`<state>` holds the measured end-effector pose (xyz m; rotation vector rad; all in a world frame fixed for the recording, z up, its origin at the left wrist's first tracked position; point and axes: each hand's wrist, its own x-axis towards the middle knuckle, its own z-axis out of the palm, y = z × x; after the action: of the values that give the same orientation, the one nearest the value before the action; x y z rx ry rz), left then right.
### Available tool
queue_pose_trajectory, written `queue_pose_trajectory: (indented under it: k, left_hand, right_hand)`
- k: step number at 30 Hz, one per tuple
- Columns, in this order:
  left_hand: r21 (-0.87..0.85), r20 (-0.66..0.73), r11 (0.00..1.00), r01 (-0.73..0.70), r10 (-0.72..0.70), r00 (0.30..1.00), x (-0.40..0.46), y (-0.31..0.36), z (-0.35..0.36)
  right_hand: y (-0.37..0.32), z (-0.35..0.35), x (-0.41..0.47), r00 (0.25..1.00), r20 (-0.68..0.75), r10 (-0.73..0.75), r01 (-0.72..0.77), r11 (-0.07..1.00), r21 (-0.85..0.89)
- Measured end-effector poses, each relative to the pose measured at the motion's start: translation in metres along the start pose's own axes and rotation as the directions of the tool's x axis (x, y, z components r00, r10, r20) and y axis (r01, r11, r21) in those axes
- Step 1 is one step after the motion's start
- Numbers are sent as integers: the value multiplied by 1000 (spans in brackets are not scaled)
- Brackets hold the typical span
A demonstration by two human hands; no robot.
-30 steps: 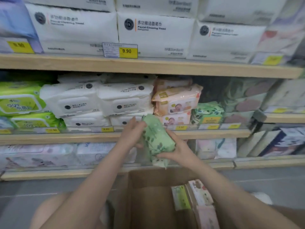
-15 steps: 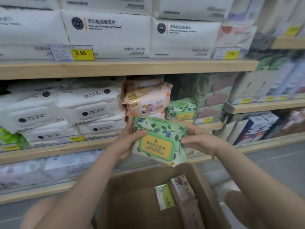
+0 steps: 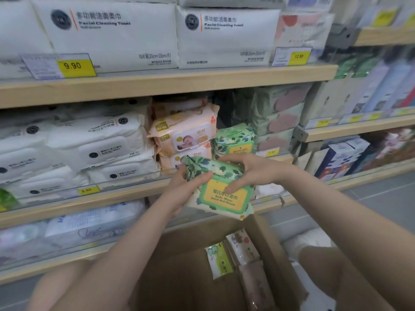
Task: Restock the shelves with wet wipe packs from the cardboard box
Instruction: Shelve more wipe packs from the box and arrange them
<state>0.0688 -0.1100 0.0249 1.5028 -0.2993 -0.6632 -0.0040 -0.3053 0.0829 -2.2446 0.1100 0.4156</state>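
The cardboard box (image 3: 265,254) sits lowest, with a few packs standing inside it. Just above the box, the left hand (image 3: 184,187) and right hand (image 3: 249,173) both hold one green wipe pack (image 3: 221,189), fingers curled round its ends. Beyond the box, a matching green pack (image 3: 234,140) rests on the middle shelf (image 3: 125,194), beside orange packs (image 3: 184,133).

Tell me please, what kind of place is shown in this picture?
Most likely a shop aisle for wipes and tissues: long wooden shelves hold stacked white facial towel packs, and yellow price tags sit along the shelf edges.
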Motion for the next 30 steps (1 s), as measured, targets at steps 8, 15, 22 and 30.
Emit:
queue_pose_trajectory:
  k: [8, 15, 22, 30]
  left_hand:
    - [232, 184, 954, -190, 149, 972, -3, 30, 12]
    - [952, 136, 160, -259, 536, 833, 87, 91, -20]
    - [995, 69, -102, -17, 532, 844, 123, 71, -32]
    - [985, 163, -138, -102, 569, 806, 120, 63, -38]
  right_hand:
    - [20, 0, -8, 963, -169, -209, 90, 842, -532]
    - [15, -63, 13, 825, -346, -447, -53, 548, -835]
    - [9, -105, 71, 891, -193, -412, -7, 412, -911]
    - [-1, -117, 93, 954, -259, -150, -134, 562, -816]
